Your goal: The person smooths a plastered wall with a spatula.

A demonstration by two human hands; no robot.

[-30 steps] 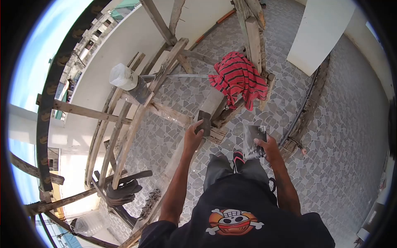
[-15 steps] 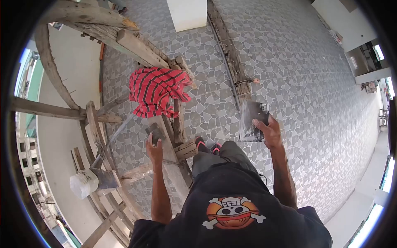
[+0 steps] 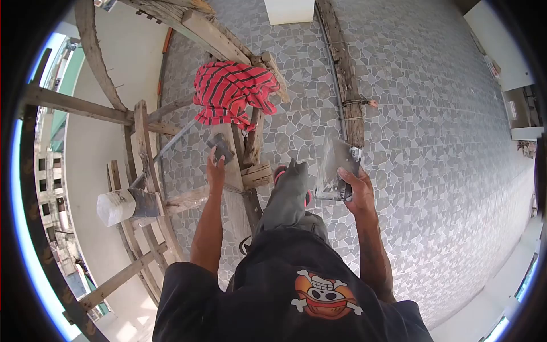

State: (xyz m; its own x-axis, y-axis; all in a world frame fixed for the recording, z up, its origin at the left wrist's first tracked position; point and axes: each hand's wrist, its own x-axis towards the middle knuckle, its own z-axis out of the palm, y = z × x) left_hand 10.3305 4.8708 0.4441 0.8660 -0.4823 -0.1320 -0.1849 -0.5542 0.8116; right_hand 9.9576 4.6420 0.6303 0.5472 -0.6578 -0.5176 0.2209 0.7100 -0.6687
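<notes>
My left hand [image 3: 215, 169] is closed on a small dark grey block [image 3: 221, 148], held with the fingertips and thumb. The block's exact kind does not show. In my right hand [image 3: 360, 192] is a flat, dark plate-like tool [image 3: 335, 162], smeared with white plaster, its broad face turned up. My thumb lies over its near edge and the fingers go underneath. Just beyond the left hand, a red cloth with black stripes [image 3: 233, 94] is draped over the wooden timbers.
Rough wooden scaffold timbers [image 3: 145, 148] stand on the left. A white-smeared bucket [image 3: 117, 207] hangs among them. A long weathered beam [image 3: 345, 68] with a pipe beside it lies ahead on the stone-patterned tile floor [image 3: 433, 125]. A white pillar [image 3: 289, 11] stands at the top.
My legs have shifted in a step, one knee now forward. The cloth, timbers and beam sit farther right and higher in view. Both hands keep their hold on the block and plate.
</notes>
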